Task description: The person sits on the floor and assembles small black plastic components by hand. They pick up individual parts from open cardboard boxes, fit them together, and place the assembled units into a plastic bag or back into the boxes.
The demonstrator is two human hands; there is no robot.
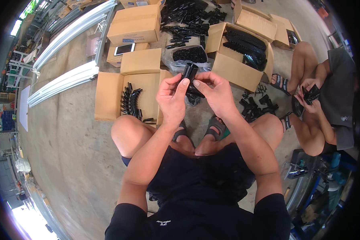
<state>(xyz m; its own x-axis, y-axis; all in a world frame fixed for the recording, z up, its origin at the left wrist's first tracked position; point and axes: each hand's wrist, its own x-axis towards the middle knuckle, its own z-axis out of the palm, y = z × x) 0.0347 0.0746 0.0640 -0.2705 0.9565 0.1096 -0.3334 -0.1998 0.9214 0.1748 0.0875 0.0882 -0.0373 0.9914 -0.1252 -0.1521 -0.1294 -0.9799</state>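
The left hand (171,97) and right hand (214,93) are both clamped on a black plastic part (190,74), held above the knees, just beside an open cardboard box (108,96) containing similar black parts (131,103).

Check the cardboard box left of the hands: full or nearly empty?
Nearly empty. The open cardboard box shows mostly bare bottom, with one short row of black plastic parts inside.
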